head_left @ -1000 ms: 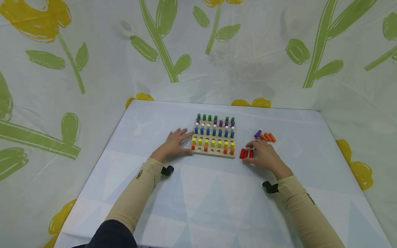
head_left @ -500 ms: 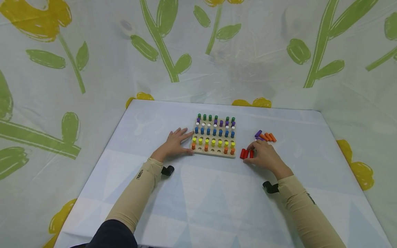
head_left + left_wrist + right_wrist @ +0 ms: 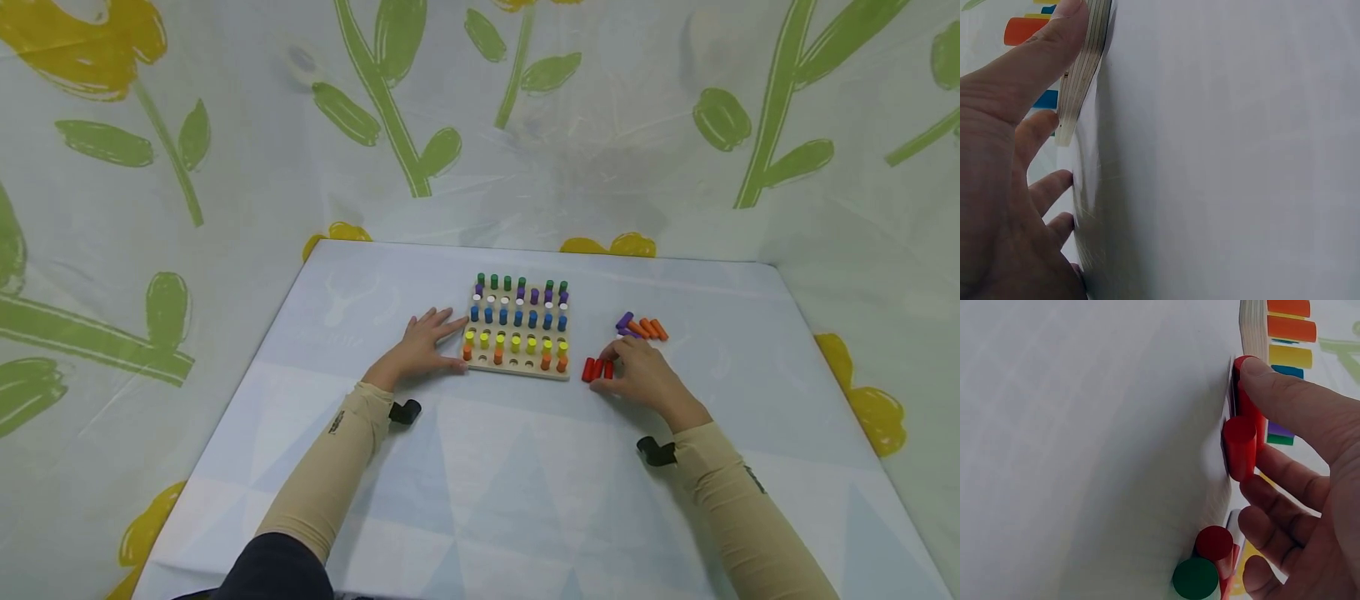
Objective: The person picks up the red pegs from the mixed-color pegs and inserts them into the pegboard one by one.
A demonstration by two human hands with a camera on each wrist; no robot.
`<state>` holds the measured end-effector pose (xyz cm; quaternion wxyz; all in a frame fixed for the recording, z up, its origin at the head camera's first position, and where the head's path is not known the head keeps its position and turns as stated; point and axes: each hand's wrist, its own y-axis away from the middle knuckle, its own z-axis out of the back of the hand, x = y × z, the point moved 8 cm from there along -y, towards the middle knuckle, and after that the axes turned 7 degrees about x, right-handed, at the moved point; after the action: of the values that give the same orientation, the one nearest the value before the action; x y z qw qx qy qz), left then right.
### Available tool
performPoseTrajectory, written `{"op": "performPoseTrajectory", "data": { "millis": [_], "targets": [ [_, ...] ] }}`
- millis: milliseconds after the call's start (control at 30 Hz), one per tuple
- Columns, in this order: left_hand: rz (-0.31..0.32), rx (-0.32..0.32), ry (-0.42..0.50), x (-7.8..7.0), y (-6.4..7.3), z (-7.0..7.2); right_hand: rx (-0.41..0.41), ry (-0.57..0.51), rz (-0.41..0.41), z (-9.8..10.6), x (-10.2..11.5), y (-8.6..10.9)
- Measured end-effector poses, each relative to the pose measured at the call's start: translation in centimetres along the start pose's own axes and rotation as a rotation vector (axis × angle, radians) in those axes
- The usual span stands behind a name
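My left hand [image 3: 422,348] lies with spread, straight fingers at the left side of a wooden pegboard [image 3: 517,372], thumb and index finger touching its edge. Rows of green, purple, white, blue, yellow and orange pegs stand in the board, and some holes show bare. Right of it, three red pegs [image 3: 588,369] lie side by side on the table. Over these, my right hand [image 3: 643,375] pinches a red peg [image 3: 1247,403] lengthwise, thumb on its near end and index finger toward its far end. Another red peg [image 3: 1240,447] lies right beside it in the right wrist view.
Behind the right hand lie loose orange pegs [image 3: 648,329] and purple pegs [image 3: 624,320]. A green peg [image 3: 1195,578] and a further red peg [image 3: 1214,544] are below the right fingers in the right wrist view. A pale patterned cloth [image 3: 487,492] covers the table.
My right thumb and index finger have drawn slightly closer together around the red pegs, and the hand has shifted a little to the right. The left hand stays at the pegboard.
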<state>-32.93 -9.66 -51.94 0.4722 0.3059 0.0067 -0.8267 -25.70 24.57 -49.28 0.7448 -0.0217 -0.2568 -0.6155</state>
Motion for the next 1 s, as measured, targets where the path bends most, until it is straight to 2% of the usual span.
{"op": "performPoseTrajectory", "data": {
  "millis": [400,1000],
  "targets": [
    [0.028,0.022,-0.016,-0.03,0.1,-0.01,0.005,-0.065,-0.02,-0.02,-0.51,-0.04],
    [0.031,0.017,0.011,-0.1,0.21,0.03,-0.035,0.012,0.03,0.36,-0.25,0.15]
  ]
}}
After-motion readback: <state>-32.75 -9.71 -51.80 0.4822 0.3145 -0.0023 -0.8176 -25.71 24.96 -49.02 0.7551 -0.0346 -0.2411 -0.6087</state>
